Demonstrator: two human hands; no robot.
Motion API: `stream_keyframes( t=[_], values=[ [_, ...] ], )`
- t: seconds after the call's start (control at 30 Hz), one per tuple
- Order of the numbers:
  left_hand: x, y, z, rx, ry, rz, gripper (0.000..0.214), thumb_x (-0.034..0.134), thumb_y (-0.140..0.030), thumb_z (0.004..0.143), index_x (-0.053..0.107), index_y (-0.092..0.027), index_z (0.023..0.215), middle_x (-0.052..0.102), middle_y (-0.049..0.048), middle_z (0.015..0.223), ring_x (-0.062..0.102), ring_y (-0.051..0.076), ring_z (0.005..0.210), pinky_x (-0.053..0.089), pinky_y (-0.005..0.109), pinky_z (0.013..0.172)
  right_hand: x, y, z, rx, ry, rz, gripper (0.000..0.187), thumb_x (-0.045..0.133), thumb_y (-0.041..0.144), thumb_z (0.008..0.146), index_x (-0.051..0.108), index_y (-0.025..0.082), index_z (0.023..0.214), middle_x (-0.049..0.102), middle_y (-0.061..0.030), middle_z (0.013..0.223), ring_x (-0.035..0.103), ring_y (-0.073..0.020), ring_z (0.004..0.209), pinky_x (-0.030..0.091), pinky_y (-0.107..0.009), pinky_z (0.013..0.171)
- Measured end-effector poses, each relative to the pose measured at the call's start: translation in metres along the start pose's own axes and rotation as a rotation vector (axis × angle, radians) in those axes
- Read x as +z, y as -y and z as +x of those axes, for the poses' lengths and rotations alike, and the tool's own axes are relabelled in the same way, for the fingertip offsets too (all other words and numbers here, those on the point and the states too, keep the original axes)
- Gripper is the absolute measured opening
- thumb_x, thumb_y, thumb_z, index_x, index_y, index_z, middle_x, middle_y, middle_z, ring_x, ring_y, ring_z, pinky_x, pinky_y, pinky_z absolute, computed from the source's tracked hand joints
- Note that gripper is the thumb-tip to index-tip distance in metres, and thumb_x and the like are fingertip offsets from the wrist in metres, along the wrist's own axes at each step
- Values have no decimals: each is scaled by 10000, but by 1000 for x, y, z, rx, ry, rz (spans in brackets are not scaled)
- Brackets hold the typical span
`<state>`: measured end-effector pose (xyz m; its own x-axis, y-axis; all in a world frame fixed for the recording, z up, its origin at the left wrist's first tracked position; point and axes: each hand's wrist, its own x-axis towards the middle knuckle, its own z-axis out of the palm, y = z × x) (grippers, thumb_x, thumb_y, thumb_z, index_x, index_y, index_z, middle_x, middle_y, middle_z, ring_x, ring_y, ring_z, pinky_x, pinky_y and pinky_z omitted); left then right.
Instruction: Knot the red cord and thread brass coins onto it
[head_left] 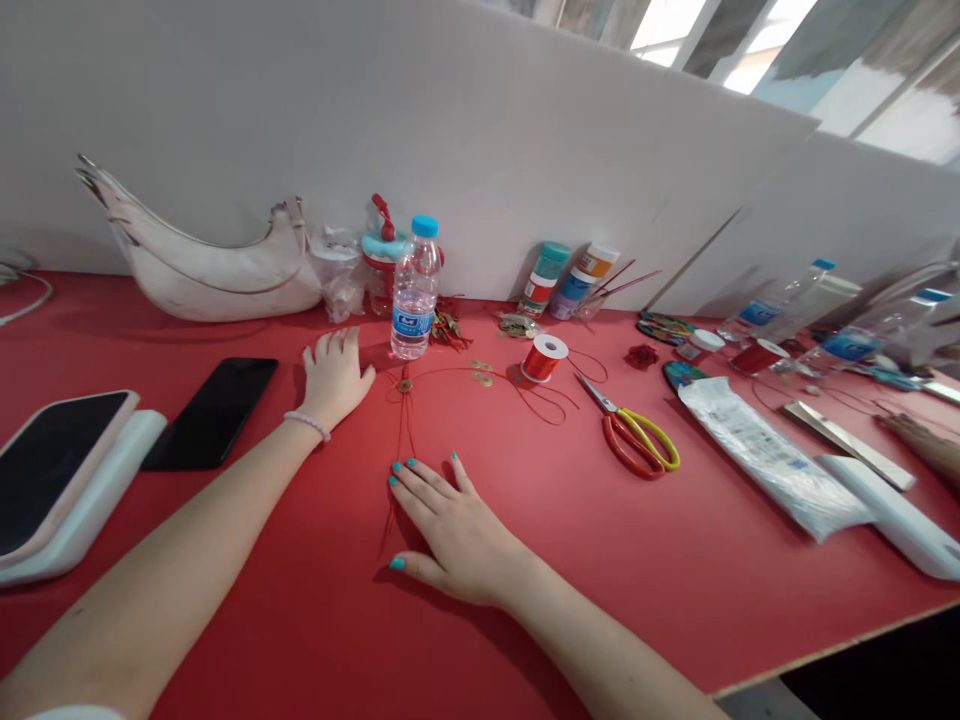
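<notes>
My left hand (335, 375) rests on the red table with its fingers spread, just left of a water bottle (412, 310). A bracelet circles that wrist. My right hand (450, 525) lies flat, its fingertips over thin red cord (403, 430). This cord runs up to a small brass coin (405, 386) between my hands and the bottle. Several loose brass coins (480, 374) lie farther right. Beyond them stands a spool of red cord (544, 358), with loops of cord trailing off it. Scissors (640, 432) with red and yellow handles lie to the right. Neither hand holds anything.
A black phone (217, 410) and a device on a white stand (64, 480) lie at left. Along the wall are a white handbag (217, 270), a lidded jar (380, 280) and canisters (545, 280). A plastic packet (772, 450) and another person's hand (919, 440) are at right.
</notes>
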<state>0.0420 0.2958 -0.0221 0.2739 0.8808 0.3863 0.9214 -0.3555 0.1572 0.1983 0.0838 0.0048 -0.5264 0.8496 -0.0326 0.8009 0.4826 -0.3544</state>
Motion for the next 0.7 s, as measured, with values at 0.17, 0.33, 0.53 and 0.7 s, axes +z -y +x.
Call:
stream_keyframes(
  t=[0.17, 0.33, 0.53, 0.7],
  values=[
    [7, -8, 0, 198, 165, -135, 555, 514, -401, 789, 428, -171, 1286, 465, 107, 1350, 398, 280, 1244, 328, 421, 1027, 0, -1, 1, 2, 14, 20, 696, 268, 592, 891, 238, 144, 1423, 236, -93, 1486, 149, -222, 1383, 27, -560, 1105],
    [11, -13, -2, 96, 140, -130, 551, 490, -396, 812, 429, -126, 1289, 491, 154, 1318, 413, 290, 1235, 316, 469, 1025, -5, 2, 1, 8, 16, 59, 685, 263, 584, 897, 249, 141, 1420, 234, -93, 1486, 149, -214, 1383, 15, -545, 1110],
    [-4, -7, -1, 215, 53, -95, 418, 456, -294, 828, 522, -152, 1215, 475, 137, 1324, 409, 297, 1221, 334, 465, 1006, -4, 0, 2, 1, 32, 31, 689, 250, 588, 897, 240, 143, 1423, 242, -95, 1484, 155, -222, 1381, 32, -561, 1106],
    [-19, 6, 2, 579, 182, -167, 360, 353, -258, 862, 653, -220, 1057, 611, 55, 1136, 529, 207, 1043, 409, 364, 940, -2, -4, 2, -6, 39, 14, 693, 255, 597, 891, 232, 156, 1425, 243, -94, 1484, 170, -228, 1378, 45, -580, 1098]
  ],
)
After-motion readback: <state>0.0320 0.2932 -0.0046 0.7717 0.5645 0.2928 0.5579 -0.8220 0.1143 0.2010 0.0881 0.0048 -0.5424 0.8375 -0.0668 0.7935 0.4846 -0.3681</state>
